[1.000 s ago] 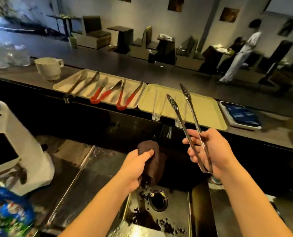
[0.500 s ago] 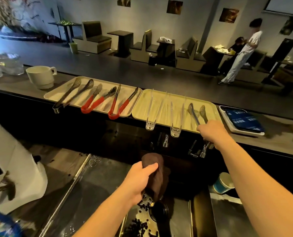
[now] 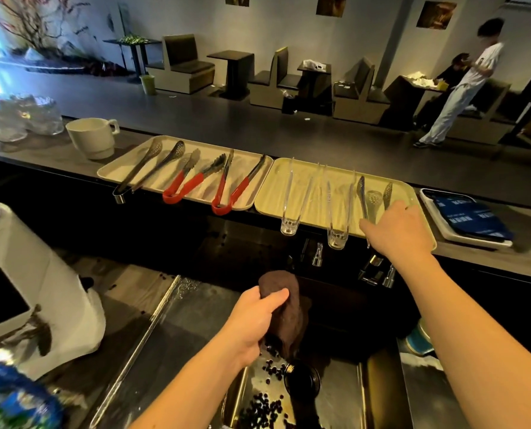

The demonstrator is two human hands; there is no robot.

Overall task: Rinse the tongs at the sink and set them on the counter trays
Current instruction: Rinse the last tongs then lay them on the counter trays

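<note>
Steel tongs with perforated tips lie on the right cream tray at its right end. My right hand covers their handle end and still grips them. Two clear plastic tongs lie beside them on that tray, their ends overhanging the counter edge. On the left cream tray rest another pair of steel tongs and two red-handled tongs. Over the sink, my left hand is closed on a brown cloth.
Coffee beans lie scattered in the basin around the drain. Taps stick out below the counter. A white mug stands left of the trays, a blue-lined tray right of them. A white machine sits at left.
My right hand carried the steel tongs up from over the sink and laid them on the right tray. My left hand has stayed over the sink with the cloth.
</note>
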